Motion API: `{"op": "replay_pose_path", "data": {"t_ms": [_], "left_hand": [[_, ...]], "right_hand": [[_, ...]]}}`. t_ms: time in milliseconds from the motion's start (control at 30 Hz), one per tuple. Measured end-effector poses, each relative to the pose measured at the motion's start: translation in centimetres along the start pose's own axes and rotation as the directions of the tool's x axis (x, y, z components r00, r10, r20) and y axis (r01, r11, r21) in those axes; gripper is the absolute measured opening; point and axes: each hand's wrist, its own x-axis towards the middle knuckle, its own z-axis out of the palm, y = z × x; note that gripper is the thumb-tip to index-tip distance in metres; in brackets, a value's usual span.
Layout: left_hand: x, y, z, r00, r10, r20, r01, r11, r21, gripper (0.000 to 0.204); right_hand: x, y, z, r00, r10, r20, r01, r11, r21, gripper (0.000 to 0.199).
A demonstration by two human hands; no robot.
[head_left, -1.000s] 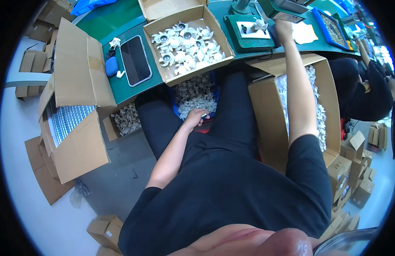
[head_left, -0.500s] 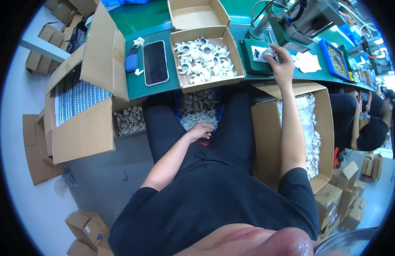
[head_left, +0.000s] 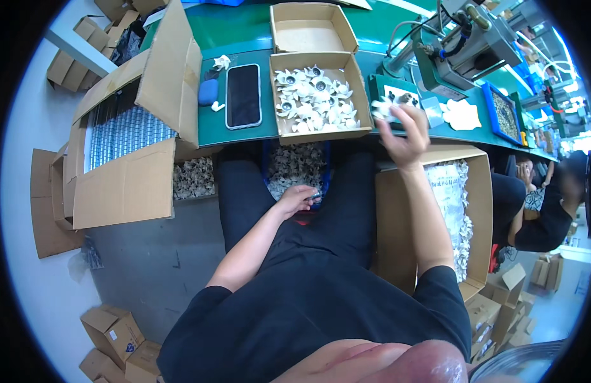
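Note:
My right hand [head_left: 407, 133] is lifted off the green press base, with a white bladed fan wheel [head_left: 383, 110] pinched between thumb and fingers. Just beyond it lies the press's fixture plate [head_left: 397, 94], with a small round metal piece on it. My left hand [head_left: 296, 202] rests low between my thighs, fingers closed around a small thing that I cannot make out. Below that hand is a blue bin [head_left: 268, 167] of white bladed parts. To the left of my right hand stands a shallow cardboard tray [head_left: 327, 135] full of white fan wheels, several with dark centres.
The bench press [head_left: 461, 57] rises at the back right. A phone [head_left: 243, 96] and a blue case [head_left: 208, 92] lie on the left. Large cardboard boxes flank me, one with metal rods [head_left: 126, 137], one with white parts [head_left: 462, 242]. A blue tray [head_left: 501, 115] sits far right, near another person.
My right hand has drawn back from the press fixture, toward me and left, now carrying a fan wheel. My left hand has stayed low, its fingers now pinched on something small.

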Motion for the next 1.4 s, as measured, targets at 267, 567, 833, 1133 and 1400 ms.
{"op": "replay_pose_path", "data": {"t_ms": [267, 567, 833, 1133, 1400], "left_hand": [[-4.2, 6.4, 7.2, 0.902, 0.302, 0.309, -0.143, 0.884, -0.446, 0.028], [-5.4, 11.2, 9.7, 0.829, 0.425, 0.363, -0.310, 0.890, -0.334, 0.031], [-4.1, 4.2, 5.0, 0.965, 0.157, 0.211, -0.119, 0.976, -0.182, 0.025], [-2.7, 1.5, 2.8, 0.987, -0.007, 0.161, 0.026, 0.992, -0.120, 0.023], [-1.5, 1.2, 1.6, 0.991, -0.092, 0.093, 0.097, 0.994, -0.055, 0.023]], "right_hand": [[-0.8, -8.2, -2.4, 0.840, 0.034, 0.542, -0.167, 0.966, 0.197, 0.052], [-0.9, -2.4, -4.0, 0.895, 0.262, 0.361, -0.294, 0.955, 0.036, 0.025], [-0.6, 8.0, -1.4, 0.941, 0.321, 0.101, -0.263, 0.889, -0.374, 0.030], [-1.5, 11.2, -7.8, 0.853, 0.507, 0.128, -0.511, 0.859, 0.004, 0.026], [-21.7, 24.4, -21.6, 0.311, 0.833, -0.457, -0.851, 0.030, -0.525, 0.044]]}}
